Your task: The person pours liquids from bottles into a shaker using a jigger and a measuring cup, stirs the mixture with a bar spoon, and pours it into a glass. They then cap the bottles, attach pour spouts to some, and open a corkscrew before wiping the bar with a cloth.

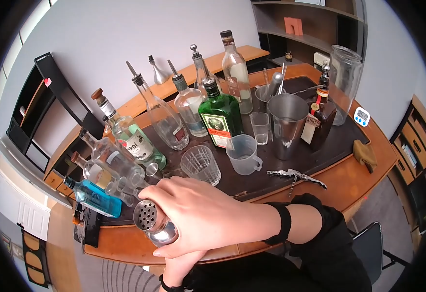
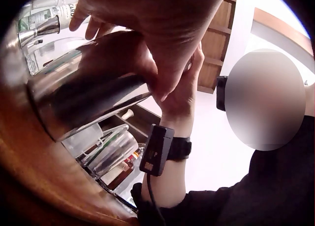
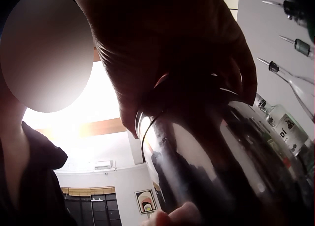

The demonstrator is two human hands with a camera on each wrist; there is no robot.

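A metal cocktail shaker [image 1: 150, 216] tilts near the table's front edge, its perforated strainer top facing the head camera. My right hand [image 1: 205, 209] grips its upper part, thumb on the near side and fingers over the far side. Beneath it, the left hand [image 1: 186, 266] holds the shaker's body; its fingers are mostly hidden in the head view. In the left wrist view the left hand [image 2: 147, 19] lies large across the shiny shaker body [image 2: 88, 103]. The right wrist view has the right hand [image 3: 177, 44] over the shaker [image 3: 211, 152], a fingertip of the left below.
Several bottles, among them a green one [image 1: 220, 114] and a blue one [image 1: 96, 197], stand behind and left. A cut glass [image 1: 201, 164], a plastic measuring jug [image 1: 243, 155], a metal tin [image 1: 287, 127], a jigger [image 1: 153, 172] and a corkscrew [image 1: 298, 176] are nearby.
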